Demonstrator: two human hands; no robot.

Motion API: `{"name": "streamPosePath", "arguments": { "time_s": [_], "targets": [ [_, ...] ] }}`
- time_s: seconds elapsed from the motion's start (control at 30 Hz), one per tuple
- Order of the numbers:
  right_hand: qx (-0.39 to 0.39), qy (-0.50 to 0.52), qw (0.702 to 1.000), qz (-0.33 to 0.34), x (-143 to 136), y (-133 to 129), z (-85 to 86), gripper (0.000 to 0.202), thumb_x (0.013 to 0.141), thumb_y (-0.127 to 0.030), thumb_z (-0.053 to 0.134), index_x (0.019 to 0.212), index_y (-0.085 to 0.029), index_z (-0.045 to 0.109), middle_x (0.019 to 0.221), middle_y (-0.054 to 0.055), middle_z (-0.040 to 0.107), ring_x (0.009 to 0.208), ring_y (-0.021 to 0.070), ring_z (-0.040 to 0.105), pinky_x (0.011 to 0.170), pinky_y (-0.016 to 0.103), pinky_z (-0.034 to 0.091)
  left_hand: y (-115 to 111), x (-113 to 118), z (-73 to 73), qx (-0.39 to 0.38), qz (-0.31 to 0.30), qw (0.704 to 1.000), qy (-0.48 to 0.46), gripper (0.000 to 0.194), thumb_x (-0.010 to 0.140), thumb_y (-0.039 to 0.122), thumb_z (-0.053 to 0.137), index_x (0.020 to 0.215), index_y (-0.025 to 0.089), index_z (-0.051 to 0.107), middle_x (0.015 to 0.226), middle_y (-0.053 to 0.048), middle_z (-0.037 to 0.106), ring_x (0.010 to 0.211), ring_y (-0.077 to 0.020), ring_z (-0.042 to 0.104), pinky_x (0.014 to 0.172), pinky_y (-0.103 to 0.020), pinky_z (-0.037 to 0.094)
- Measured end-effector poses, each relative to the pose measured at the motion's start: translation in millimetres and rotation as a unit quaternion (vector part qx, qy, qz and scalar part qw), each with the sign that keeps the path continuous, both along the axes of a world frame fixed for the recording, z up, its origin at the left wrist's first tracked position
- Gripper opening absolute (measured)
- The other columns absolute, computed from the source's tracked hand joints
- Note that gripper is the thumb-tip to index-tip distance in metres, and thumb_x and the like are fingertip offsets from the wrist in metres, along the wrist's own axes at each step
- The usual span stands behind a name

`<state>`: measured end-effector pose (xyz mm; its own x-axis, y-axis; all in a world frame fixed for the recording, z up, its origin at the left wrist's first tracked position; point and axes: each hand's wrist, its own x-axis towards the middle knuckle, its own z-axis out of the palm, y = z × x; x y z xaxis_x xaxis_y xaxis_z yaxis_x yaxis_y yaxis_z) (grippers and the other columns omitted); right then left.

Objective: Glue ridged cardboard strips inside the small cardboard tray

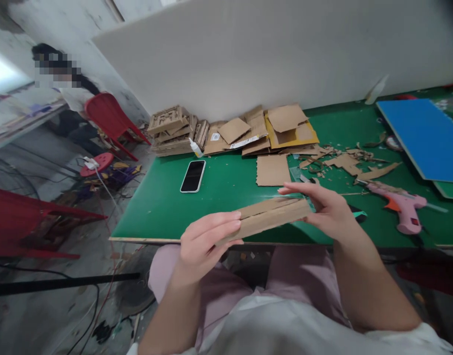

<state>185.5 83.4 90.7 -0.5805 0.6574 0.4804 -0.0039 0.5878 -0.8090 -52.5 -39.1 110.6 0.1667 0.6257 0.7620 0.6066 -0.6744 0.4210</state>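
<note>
A smooth, pale panel (278, 54) stands behind a glossy green worktop (156, 212) whose near edge shows a thin, light strip. At the far left, a co-worker in a light top (73, 97) sits on a red plastic chair (106, 113) with a curved back. On the right side of the worktop lies a flat, matte blue board (426, 138) with straight edges.

Along the panel, flattened brown cardboard (254, 121) overlaps in creased sheets, 1 of them edged in yellow. To its left rises a stack of layered cardboard panels (170, 125), the topmost roughly patterned with raised strips.

Above the near edge, between the 2 hands, is a long, narrow cardboard block (274, 217), tilted upward to the right, with a dark, uneven seam along it. The left hand (204, 239) holds its left end, fingers closed around it. The right hand (332, 209) is at the other end, fingers spread wide around it; I cannot tell how firmly they touch.

On the right rests a pink plastic glue gun (400, 199) with an orange trigger. A dark-screened phone (193, 176) in a pale, rounded case lies on the left. A cardboard square (273, 170) with ragged edges lies near the middle, beside curled, torn cardboard scraps (347, 161). A small white bottle (196, 148) leans against the stack.
</note>
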Motion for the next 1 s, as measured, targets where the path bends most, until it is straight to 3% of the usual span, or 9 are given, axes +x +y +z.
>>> {"name": "streamPosePath", "arguments": {
  "time_s": [0.13,0.23,0.43,0.6,0.87,1.0],
  "targets": [
    [0.066,-0.008,0.998,0.022,2,5,-2.5,0.036,0.077,-0.017,0.062,0.111,-0.028,0.060,0.110,0.002,0.064,0.105,0.0188,0.057,0.092,0.032,0.045,0,4,1.9,0.017,-0.004,0.999,0.030,0.043,0.069,0.003,0.069,0.108,0.017,0.060,0.105,-0.006,0.066,0.095,-0.0177,0.063,0.079,-0.032,0.056],
    [0.086,0.028,0.996,-0.002,1,2,-2.0,0.029,0.077,-0.015,0.061,0.104,-0.026,0.063,0.102,0.002,0.067,0.098,0.0190,0.061,0.087,0.032,0.048,1,6,2.1,0.017,0.012,0.997,0.081,0.038,0.071,0.006,0.068,0.106,0.017,0.060,0.101,-0.007,0.067,0.097,-0.0185,0.062,0.083,-0.035,0.054],
    [0.136,0.095,0.985,-0.054,-3,-11,-1.0,0.026,0.077,-0.017,0.061,0.102,-0.025,0.065,0.097,0.005,0.068,0.093,0.0213,0.063,0.084,0.037,0.051,4,5,-6.1,0.040,0.100,0.983,0.147,0.039,0.071,0.001,0.064,0.105,0.020,0.060,0.104,-0.008,0.066,0.097,-0.0170,0.060,0.087,-0.039,0.050],
    [0.214,0.093,0.969,-0.077,-5,-17,0.5,0.029,0.079,-0.013,0.054,0.104,-0.023,0.063,0.099,0.006,0.067,0.096,0.0211,0.061,0.085,0.040,0.051,5,9,-9.6,0.045,0.140,0.974,0.171,0.040,0.070,0.002,0.065,0.105,0.019,0.059,0.106,-0.009,0.065,0.100,-0.0196,0.060,0.095,-0.046,0.043],
    [0.271,0.044,0.960,-0.052,-14,-25,6.3,0.029,0.082,-0.011,0.048,0.106,-0.022,0.059,0.099,0.007,0.067,0.096,0.0182,0.061,0.087,0.039,0.051,8,23,-15.9,0.053,0.104,0.984,0.136,0.042,0.073,0.005,0.063,0.112,0.018,0.055,0.105,-0.009,0.066,0.100,-0.0180,0.061,0.094,-0.041,0.045],
    [0.270,0.018,0.962,-0.047,-12,-21,4.5,0.040,0.079,-0.009,0.048,0.117,-0.023,0.053,0.104,0.006,0.064,0.100,0.0183,0.059,0.090,0.040,0.048,7,23,-18.2,0.051,0.098,0.988,0.106,0.042,0.074,0.004,0.061,0.114,0.019,0.055,0.104,-0.008,0.066,0.100,-0.0182,0.061,0.092,-0.041,0.047]
  ]
}}
